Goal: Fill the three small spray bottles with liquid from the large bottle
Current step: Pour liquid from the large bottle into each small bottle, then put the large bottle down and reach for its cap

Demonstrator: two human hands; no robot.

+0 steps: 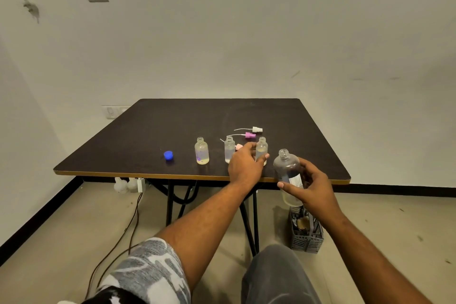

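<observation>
Bare white wall, dark square wooden desk (172, 118). Along its front edge: round blue plastic cap (168, 155), then three small clear open spray bottles: left bottle (201, 152), middle bottle (229, 149), right bottle (262, 145) clasped by left hand (244, 165). Right hand (315, 187) wrapped round large clear uncapped bottle (287, 168), held just off the front edge. Risk: narrow necks, fast tilt spills onto desk. Fill levels unclear; pale pink pump head (238, 147) half hidden behind left hand
</observation>
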